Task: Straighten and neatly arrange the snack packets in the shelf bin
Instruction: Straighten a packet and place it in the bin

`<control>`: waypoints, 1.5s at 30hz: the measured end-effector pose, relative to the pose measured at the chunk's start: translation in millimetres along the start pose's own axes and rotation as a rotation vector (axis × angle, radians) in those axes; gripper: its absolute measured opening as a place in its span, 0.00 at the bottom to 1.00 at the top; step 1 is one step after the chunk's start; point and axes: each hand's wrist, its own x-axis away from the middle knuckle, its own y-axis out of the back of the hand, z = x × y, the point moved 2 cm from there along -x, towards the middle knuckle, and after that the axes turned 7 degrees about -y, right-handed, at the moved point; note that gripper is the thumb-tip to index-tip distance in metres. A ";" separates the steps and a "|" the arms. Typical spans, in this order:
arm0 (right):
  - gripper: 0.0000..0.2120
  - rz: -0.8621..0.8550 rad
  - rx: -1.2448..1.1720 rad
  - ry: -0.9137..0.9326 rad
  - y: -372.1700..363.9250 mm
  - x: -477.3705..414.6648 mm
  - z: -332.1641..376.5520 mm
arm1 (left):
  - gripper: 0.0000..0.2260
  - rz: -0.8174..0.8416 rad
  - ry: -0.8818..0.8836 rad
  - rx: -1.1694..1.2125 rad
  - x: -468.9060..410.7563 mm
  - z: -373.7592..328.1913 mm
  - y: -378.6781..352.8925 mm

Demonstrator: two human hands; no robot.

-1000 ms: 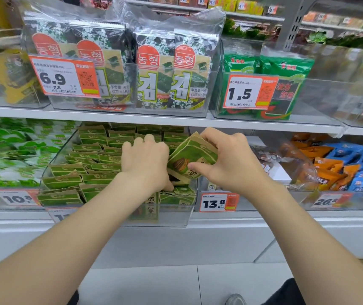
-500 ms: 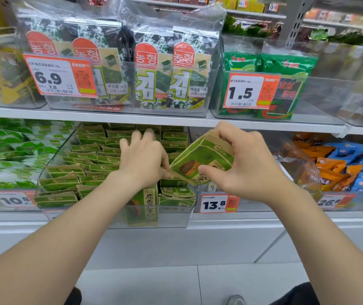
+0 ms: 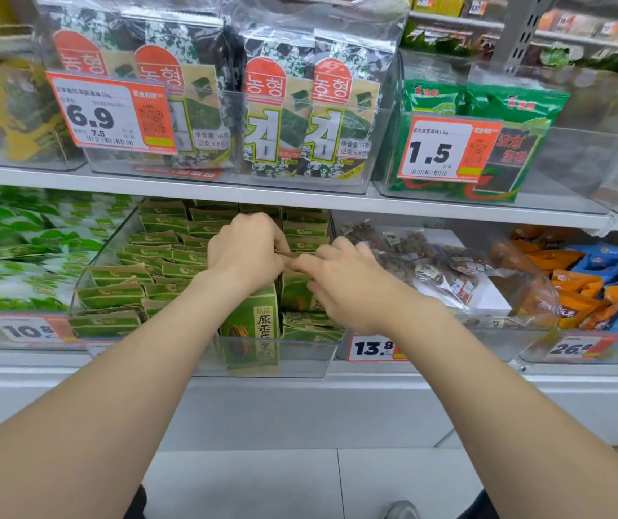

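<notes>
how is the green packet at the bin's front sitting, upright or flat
Upright: the green packet stands on end behind the clear bin's front wall, printed face toward the camera.

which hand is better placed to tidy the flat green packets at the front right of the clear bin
Probably right: the right hand is just above those flat green foil packets in the clear plastic bin's front right corner, while the left hand sits farther back and left.

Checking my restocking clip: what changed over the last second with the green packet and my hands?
The right hand has brought the green packet, earlier held tilted above the bin, down into the front right row, now upright. The left hand stays beside it, fingertips now meeting the right hand's. The other rows and price tags are unchanged.
</notes>
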 end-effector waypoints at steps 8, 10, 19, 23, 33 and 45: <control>0.15 0.140 -0.037 -0.033 6.3 -3.2 4.7 | 0.05 0.013 0.021 0.072 4.6 1.4 -1.2; 0.23 0.158 -0.230 -0.060 11.6 0.9 2.2 | 0.03 0.001 0.004 0.056 6.7 1.3 -1.2; 0.36 0.198 -0.205 -0.047 26.2 11.1 -4.0 | 0.08 -0.012 -0.028 0.026 6.4 1.5 -3.4; 0.23 0.107 -0.163 0.061 16.6 8.9 -3.1 | 0.07 -0.002 -0.029 0.024 5.9 2.1 -3.0; 0.05 0.044 -0.163 0.012 5.4 8.9 -11.3 | 0.05 -0.019 -0.035 0.019 4.8 4.9 -5.2; 0.25 0.237 -0.239 -0.018 3.0 15.8 -10.6 | 0.06 -0.015 -0.032 0.033 5.4 4.6 -5.2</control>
